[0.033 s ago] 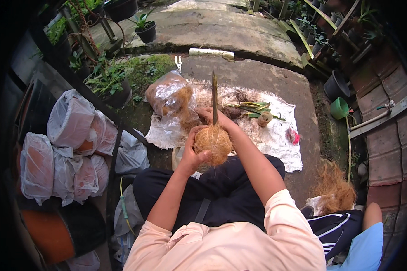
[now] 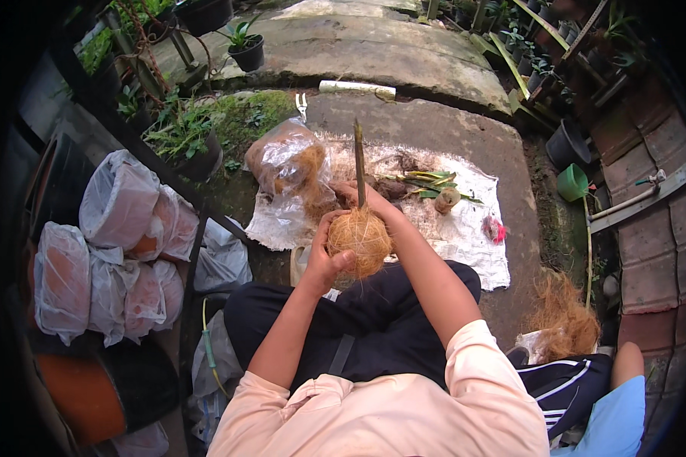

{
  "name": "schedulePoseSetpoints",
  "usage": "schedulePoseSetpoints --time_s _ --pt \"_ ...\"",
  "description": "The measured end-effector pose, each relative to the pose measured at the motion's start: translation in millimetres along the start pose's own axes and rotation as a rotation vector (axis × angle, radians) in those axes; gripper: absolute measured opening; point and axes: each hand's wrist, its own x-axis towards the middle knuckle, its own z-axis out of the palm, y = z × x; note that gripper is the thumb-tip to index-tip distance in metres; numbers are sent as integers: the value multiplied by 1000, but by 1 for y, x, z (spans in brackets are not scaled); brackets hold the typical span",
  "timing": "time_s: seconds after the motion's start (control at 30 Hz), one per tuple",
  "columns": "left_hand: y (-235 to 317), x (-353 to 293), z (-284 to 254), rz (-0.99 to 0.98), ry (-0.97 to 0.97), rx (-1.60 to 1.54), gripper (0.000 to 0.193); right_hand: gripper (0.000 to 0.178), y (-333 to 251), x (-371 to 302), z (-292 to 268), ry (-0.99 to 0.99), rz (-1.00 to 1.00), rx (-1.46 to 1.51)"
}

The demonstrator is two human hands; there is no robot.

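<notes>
We hold up a round, string-wrapped brown fibre ball (image 2: 360,242) with a thin dark upright stem (image 2: 359,160) by the near edge of the white woven sheet (image 2: 476,263), our left hand (image 2: 325,255) curled around its left side. Our right hand (image 2: 375,201) crosses behind the stem, fingers partly hidden; we cannot tell its grip.

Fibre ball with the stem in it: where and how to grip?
Probably best cupped around the round body of the fibre ball, coming from the left, as the left hand does. The thin stem juts from one end, likely a poorer hold, and the right forearm runs past its right side.
</notes>
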Motion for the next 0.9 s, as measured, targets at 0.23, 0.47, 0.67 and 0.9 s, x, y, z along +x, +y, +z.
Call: schedulePoseSetpoints --time_s 0.23,0.47,0.67,0.9 --pt "-17 9 -8 -92 18 -413 77 31 39 6 -19 31 51 447" --pt "5 18 -2 -71 239 -502 75 28 39 -41 36 328 -61 817" --pt "6 22 -12 -118 382 -663 70 35 34 -70 40 431 -267 609" --pt "12 25 -5 -133 341 -734 72 30 9 -102 38 279 -623 -473"
